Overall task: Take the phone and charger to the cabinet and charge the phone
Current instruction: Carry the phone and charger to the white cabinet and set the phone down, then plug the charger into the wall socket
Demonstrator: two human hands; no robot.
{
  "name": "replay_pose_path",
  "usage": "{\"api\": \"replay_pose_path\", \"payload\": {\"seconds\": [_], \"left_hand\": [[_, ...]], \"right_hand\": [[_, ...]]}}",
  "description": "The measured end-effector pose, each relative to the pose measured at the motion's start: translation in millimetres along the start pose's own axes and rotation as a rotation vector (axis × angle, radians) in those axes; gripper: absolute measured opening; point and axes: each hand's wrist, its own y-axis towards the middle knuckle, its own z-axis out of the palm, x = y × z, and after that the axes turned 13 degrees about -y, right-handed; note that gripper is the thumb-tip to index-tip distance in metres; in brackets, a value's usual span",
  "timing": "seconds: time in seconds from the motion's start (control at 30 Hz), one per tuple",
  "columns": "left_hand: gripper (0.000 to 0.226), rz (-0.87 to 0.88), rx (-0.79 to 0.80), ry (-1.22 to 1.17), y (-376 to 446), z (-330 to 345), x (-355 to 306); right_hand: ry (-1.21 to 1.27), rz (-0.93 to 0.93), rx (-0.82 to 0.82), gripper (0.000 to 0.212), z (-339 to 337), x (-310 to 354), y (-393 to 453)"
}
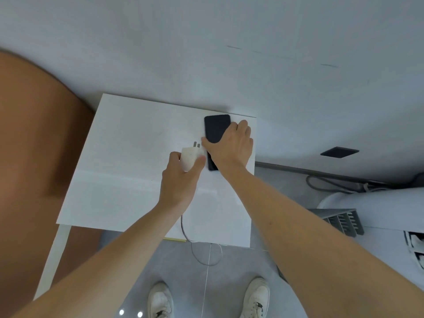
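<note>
White plastic wall charger [191,157], prongs pointing away from the person, sits inside the left hand [181,177]; the grip is closed round the block, thumb on one side and fingers on the other. Its thin white cable [183,228] trails back under the wrist, over the near edge of the square white table [128,157] and hangs in a loop toward the grey floor [229,283].

Black rectangular phone [216,129] lies flat, screen dark, at the far right of the table. Right hand [230,143] is laid over its near half, thumb on the left edge, fingers curled over the right edge. The grip looks closed on the phone, though the phone appears still in contact with the table; whether it has lifted at all cannot be told.

Judged step: the pickup, both items being taken at once. Carrying and charging not yet done. No cabinet can be picked out with certainty; a brown curved surface [34,145] lies to the left, unidentified.

Next move, as a judgement: raise the phone clear of the table with a firm edge hold, gather the hanging cable so it does not snag the table edge or catch underfoot near the white shoes [257,297], then turn toward the cabinet.
</note>
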Motion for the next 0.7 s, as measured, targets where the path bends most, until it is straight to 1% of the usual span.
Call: {"api": "replay_pose_path", "payload": {"seconds": [0.1, 0.2, 0.23, 0.3, 0.37, 0.4, 0.43, 0.5, 0.53, 0.6, 0.67, 0.7], "left_hand": [[0.039, 0.006, 0.004, -0.001, -2, -1, -1], [0.041, 0.021, 0.007, 0.020, -7, -1, -2], [0.042, 0.026, 0.012, 0.023, -10, -1, -3], [0.043, 0.038, 0.023, 0.025, -16, 0, -5], [0.041, 0.057, 0.038, 0.014, -24, 2, -9], [0.039, 0.069, 0.050, 0.005, -28, 3, -11], [0.037, 0.078, 0.069, -0.006, -34, 5, -13], [0.039, 0.089, 0.117, -0.018, -45, 10, -18], [0.040, 0.094, 0.141, -0.015, -51, 14, -21], [0.041, 0.132, 0.179, 0.021, -62, 22, -25], [0.039, 0.168, 0.206, 0.059, -72, 32, -27], [0.039, 0.175, 0.220, 0.069, -77, 36, -28]], "right_hand": [[-0.042, 0.011, 0.020, 0.077, 1, 0, -1], [0.029, 0.010, 0.054, 0.079, -3, -6, -5], [0.087, 0.005, 0.048, 0.075, -6, -10, -8], [0.245, 0.005, 0.014, 0.060, -16, -20, -19], [0.501, 0.067, 0.034, 0.041, -31, -32, -32], [0.671, 0.132, 0.110, 0.032, -40, -37, -39], [0.834, 0.202, 0.229, 0.029, -50, -43, -46], [1.035, 0.264, 0.474, 0.036, -72, -56, -58], [1.088, 0.259, 0.557, 0.042, -82, -63, -64], [1.158, 0.246, 0.655, 0.051, -100, -75, -75], [1.168, 0.244, 0.685, 0.056, -115, -84, -82], [1.150, 0.242, 0.678, 0.053, -121, -88, -84]]}}
